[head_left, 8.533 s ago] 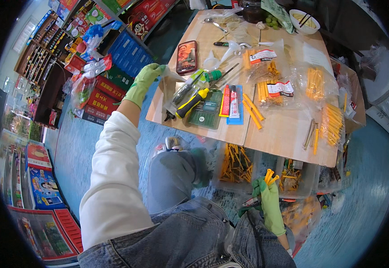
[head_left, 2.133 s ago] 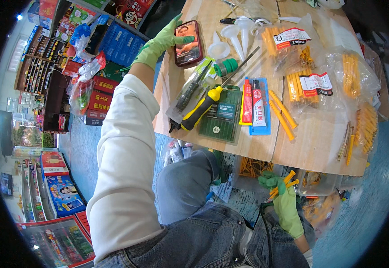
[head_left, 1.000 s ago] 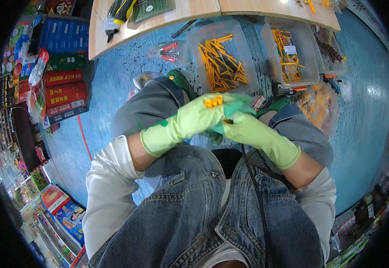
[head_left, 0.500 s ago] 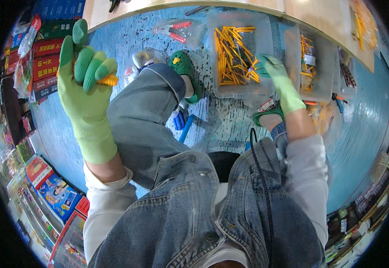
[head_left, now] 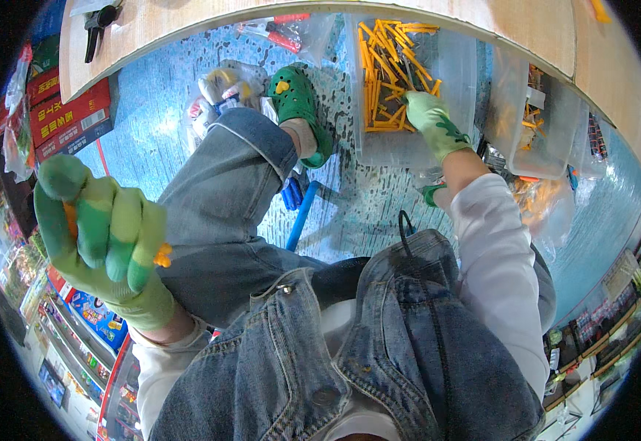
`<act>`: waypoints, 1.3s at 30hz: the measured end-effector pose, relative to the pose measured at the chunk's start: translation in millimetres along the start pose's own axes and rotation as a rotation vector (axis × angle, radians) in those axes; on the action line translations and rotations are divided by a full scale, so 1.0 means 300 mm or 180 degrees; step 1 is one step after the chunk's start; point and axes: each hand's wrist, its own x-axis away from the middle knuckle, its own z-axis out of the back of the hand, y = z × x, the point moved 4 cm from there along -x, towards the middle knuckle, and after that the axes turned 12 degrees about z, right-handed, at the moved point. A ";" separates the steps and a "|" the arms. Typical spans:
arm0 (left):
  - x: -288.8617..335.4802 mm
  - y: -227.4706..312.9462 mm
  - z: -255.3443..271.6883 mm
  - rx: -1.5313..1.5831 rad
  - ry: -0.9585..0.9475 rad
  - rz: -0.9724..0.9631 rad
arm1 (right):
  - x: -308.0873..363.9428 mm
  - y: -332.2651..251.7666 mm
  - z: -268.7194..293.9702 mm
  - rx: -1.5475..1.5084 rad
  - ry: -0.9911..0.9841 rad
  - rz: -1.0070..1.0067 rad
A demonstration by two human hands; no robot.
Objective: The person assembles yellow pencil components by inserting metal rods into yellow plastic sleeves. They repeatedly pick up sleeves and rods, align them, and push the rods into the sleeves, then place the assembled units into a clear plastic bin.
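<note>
Both my hands wear pale green gloves with darker green fingers. My left hand (head_left: 104,228) is raised at the left, its fingers wrapped round thin yellow-orange sticks (head_left: 162,255). Their ends poke out past the little finger, while the rest is hidden in the palm. My right hand (head_left: 434,121) reaches over the right side of a clear plastic bin (head_left: 456,73). Its fingers are drawn together and point down among a loose heap of yellow sticks (head_left: 387,70). The fingertips are hidden, so what they pinch does not show.
A second clear bin (head_left: 545,151) with more yellow pieces stands to the right, under the edge of a wooden table (head_left: 320,6). Bags (head_left: 225,88) lie by my green clog (head_left: 295,103). A blue bar (head_left: 303,215) is near my leg. Red boxes (head_left: 70,110) are stacked left.
My left hand has come down and closer, still closed round the sticks. My right hand has moved left, from the bin's right edge in over the heap. The view has shifted.
</note>
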 end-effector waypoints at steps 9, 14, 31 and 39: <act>-0.039 -0.063 -0.050 0.0112 0.0091 -0.0057 | -0.128 -0.116 -0.203 -0.2185 0.0617 -0.1040; -0.053 -0.070 -0.064 0.0063 0.0103 0.0052 | -0.144 -0.121 -0.161 -0.1749 0.0459 -0.0774; -0.164 -0.361 -0.112 -0.1312 0.1103 0.0896 | 0.422 -0.247 0.303 -0.4556 0.1177 0.0618; -0.194 -0.537 -0.177 -0.0717 0.0622 0.1146 | 0.702 -0.576 0.485 -0.1986 0.1620 0.1837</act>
